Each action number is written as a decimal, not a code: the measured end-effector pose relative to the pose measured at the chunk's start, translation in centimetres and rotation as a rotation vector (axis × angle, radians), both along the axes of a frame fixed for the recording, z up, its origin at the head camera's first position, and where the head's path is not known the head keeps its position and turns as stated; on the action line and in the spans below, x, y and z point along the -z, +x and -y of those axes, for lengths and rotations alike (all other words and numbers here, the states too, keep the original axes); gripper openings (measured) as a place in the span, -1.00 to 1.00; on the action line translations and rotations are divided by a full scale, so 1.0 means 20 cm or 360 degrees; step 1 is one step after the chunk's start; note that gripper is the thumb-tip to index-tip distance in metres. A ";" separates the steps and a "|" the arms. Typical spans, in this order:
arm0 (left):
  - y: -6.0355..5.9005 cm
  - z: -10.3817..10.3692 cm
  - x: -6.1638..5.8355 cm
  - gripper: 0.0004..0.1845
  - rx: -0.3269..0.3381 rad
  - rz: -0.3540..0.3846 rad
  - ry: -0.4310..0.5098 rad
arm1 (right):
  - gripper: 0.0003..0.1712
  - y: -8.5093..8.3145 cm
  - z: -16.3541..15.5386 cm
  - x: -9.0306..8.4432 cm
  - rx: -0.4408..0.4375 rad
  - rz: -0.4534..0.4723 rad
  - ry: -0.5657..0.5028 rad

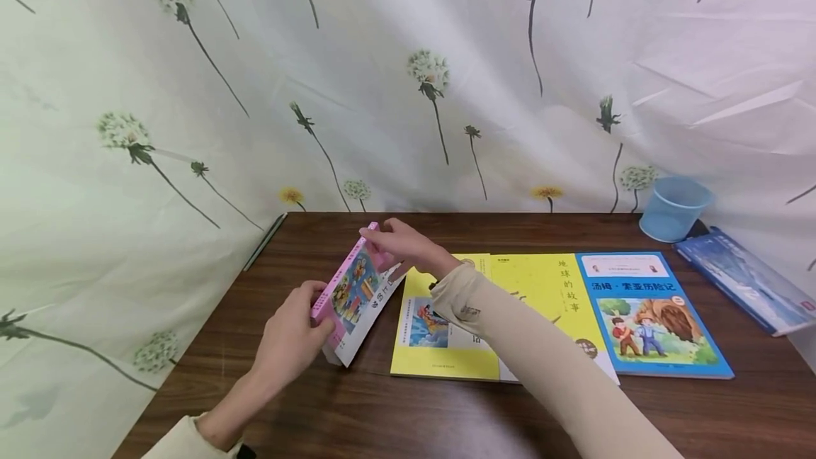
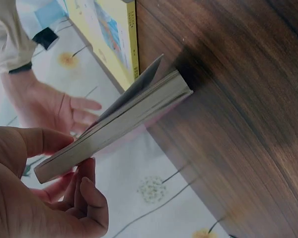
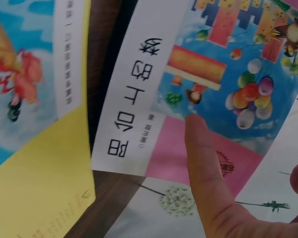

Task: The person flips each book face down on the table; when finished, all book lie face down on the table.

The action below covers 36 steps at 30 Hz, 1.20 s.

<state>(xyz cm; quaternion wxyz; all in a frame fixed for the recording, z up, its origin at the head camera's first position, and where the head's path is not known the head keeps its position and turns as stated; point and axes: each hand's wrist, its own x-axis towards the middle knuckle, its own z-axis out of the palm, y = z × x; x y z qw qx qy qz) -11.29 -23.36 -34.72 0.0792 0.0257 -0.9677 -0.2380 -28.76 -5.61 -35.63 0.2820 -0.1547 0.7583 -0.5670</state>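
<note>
A paperback book [image 1: 357, 289] with a pink spine and an illustrated cover is held up at a slant, spine uppermost, left of the other books. My left hand [image 1: 290, 328] grips its near end, thumb on one side and fingers on the other. In the left wrist view the book's page edges [image 2: 114, 129] face the camera, and one cover hangs apart from the pages. My right hand [image 1: 411, 243] is at the far end of the spine. The right wrist view shows its straight finger [image 3: 206, 168] over the front cover, thumb tip apart from it.
Two yellow books [image 1: 443, 367] [image 1: 532, 282] lie side by side right of the held book, partly behind my right forearm. Beyond them lie a blue book [image 1: 663, 331] and a blue-and-white packet [image 1: 746, 278]. A light-blue cup [image 1: 676, 207] stands at the back right of the wooden table [image 1: 357, 416].
</note>
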 end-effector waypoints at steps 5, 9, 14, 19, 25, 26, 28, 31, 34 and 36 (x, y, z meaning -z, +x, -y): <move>0.01 -0.02 0.01 -0.48 0.0015 -0.0037 -0.0070 | 0.05 0.01 0.03 -0.02 -0.0013 0.0024 -0.0034; 0.02 -0.05 0.02 -0.48 0.0042 -0.0065 -0.0113 | 0.05 0.02 0.04 -0.03 -0.0015 0.0024 -0.0010; 0.03 -0.09 0.04 -0.51 0.0111 -0.0163 -0.0223 | 0.06 0.03 0.05 -0.04 0.0029 0.0080 -0.0055; 0.03 -0.12 0.07 -0.52 0.0136 -0.0230 -0.0300 | 0.07 0.05 0.08 -0.04 0.0127 0.0125 -0.0108; 0.02 -0.14 0.09 -0.51 0.0130 -0.0232 -0.0310 | 0.14 0.06 0.11 -0.03 0.0190 0.0108 -0.0084; 0.02 -0.14 0.09 -0.50 0.0127 -0.0230 -0.0304 | 0.15 0.06 0.11 -0.03 0.0197 0.0106 -0.0082; 0.02 -0.14 0.09 -0.50 0.0118 -0.0226 -0.0294 | 0.16 0.07 0.11 -0.03 0.0216 0.0097 -0.0081; 0.02 -0.15 0.09 -0.48 0.0109 -0.0200 -0.0279 | 0.15 0.07 0.12 -0.02 0.0256 0.0085 -0.0079; 0.02 -0.17 0.09 -0.49 0.0114 -0.0173 -0.0282 | 0.15 0.08 0.13 0.00 0.0292 0.0077 -0.0081; 0.02 -0.17 0.09 -0.49 0.0119 -0.0151 -0.0285 | 0.15 0.08 0.13 0.01 0.0310 0.0074 -0.0087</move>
